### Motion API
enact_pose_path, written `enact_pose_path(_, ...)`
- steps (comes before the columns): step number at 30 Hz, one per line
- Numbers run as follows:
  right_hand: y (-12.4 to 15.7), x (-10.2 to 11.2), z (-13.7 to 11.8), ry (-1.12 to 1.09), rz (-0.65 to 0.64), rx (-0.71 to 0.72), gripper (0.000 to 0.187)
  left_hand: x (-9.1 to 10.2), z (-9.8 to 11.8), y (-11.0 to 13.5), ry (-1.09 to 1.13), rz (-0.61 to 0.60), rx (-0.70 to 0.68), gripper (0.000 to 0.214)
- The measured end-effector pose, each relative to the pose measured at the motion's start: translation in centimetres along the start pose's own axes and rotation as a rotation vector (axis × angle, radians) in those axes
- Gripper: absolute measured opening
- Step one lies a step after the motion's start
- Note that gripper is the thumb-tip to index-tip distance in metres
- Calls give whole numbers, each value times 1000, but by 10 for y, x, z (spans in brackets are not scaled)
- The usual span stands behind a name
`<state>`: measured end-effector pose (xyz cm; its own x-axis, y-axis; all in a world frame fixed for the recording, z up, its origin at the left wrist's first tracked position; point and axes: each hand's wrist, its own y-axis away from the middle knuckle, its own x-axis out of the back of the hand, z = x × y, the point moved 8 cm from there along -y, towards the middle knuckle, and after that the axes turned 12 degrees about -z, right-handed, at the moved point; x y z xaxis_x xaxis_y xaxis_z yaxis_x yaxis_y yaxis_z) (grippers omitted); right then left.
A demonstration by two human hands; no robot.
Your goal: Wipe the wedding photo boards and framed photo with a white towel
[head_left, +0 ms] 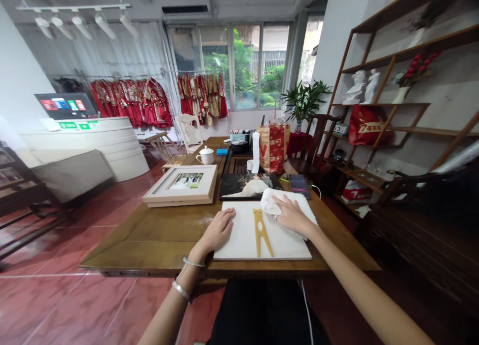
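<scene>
The wooden table (142,245) spans the near scene, and the white board (239,235) lies flat at its near edge; it looks thin, stiff and fairly light, best taken by opposite edges at three and nine o'clock, as its smooth face offers little grip. At ten o'clock from it sits the framed picture (181,183), likely heavier and perhaps glazed, so two hands under the frame would suit. The dark photo panel (252,186) lies just beyond, at twelve. The white cloth (268,201), bunched at one o'clock on the board, should be soft and easily gathered. The hands are apart: the right hand (293,215) presses it, though I cannot tell whether its fingers grip; the left hand (220,229) lies flat at the board's ten o'clock edge. Between them rests the yellow piece (258,216), probably light and slippery, with slender legs that might flex; pinch its joined end.
</scene>
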<state>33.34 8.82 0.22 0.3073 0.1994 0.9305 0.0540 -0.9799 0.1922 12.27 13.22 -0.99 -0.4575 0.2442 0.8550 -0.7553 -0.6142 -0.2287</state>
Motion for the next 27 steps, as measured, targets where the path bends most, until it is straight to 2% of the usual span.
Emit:
enact_pose_path(3,-13,1,-5,27,4,26,65,-1,-1,0,0,-4,11,34)
enact_pose_path(6,-5,-3,-9,67,13,89,70,-1,-2,-1,0,1,23,35)
enact_pose_path(9,24,-11,-15,103,29,151,75,0,-1,0,8,18,29,34)
enact_pose_path(14,94,-29,-32,91,17,232,87,2,1,0,30,37,35,34)
enact_pose_path(16,114,-33,-37,51,-13,245,86,1,1,0,34,33,31,34)
enact_pose_path(18,122,-33,-39,-2,-36,246,78,1,1,0,33,30,26,34)
enact_pose_path(20,114,-28,-37,-62,-33,229,62,1,1,0,29,28,23,34)
enact_pose_path(22,91,-20,-33,-113,0,184,53,1,0,0,23,26,21,34)
enact_pose_path(27,18,-6,-31,-87,63,45,57,1,1,1,11,23,9,33)
